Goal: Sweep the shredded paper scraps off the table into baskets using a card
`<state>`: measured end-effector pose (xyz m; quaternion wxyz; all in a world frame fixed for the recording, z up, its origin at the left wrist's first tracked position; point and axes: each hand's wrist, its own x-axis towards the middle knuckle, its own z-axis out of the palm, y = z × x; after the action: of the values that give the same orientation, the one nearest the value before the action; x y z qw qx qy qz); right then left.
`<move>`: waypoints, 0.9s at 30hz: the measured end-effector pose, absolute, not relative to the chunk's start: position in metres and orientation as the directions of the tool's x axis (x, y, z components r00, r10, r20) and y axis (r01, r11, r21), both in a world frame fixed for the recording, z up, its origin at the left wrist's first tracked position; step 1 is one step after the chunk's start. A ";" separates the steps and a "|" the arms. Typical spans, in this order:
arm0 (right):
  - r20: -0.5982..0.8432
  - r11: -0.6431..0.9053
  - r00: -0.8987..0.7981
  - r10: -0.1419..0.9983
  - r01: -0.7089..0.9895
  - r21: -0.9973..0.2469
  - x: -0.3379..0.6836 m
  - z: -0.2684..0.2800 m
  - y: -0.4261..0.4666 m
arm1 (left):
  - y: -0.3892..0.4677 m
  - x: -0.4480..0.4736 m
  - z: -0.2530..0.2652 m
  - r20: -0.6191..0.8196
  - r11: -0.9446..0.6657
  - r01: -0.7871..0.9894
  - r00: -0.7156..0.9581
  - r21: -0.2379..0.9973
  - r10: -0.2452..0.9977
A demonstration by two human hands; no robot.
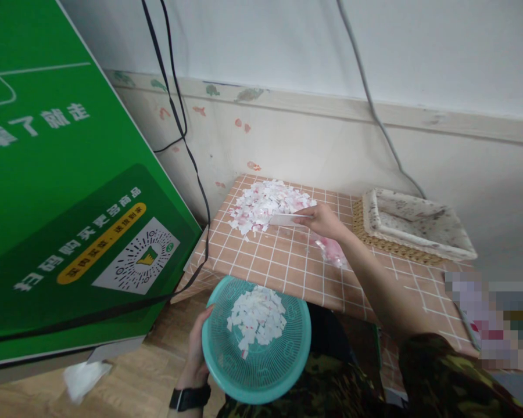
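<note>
A teal plastic basket (256,393) with torn white paper scraps (258,318) in its bottom is held below the table's front edge. My left hand (197,342) grips its left rim, the fingers partly hidden under it. Over the table, my right hand (320,220) pinches a flat white card (284,220). The card's far end is at the near side of a wide heap of paper scraps (272,197), white with some pink. Beneath my right forearm lies a small pinkish clear plastic piece (331,252).
A brown checked cloth covers the table (244,255) against the wall. A lined wicker basket (418,226) stands at the back right. To the left rises a large green panel (70,174), with a black strap (203,203) hanging beside it. White litter (85,380) lies on the floor.
</note>
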<state>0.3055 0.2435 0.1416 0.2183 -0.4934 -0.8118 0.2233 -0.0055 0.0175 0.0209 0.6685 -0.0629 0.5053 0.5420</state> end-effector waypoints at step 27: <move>0.069 0.463 -0.502 0.862 0.725 -0.510 0.307 0.155 0.249 | 0.017 -0.006 0.019 -0.741 0.401 -0.787 -0.103 0.468 0.664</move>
<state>0.3070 0.2494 0.1551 0.1608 -0.4721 -0.8401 0.2133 -0.0064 0.0166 0.0193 0.6668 -0.0612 0.5057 0.5440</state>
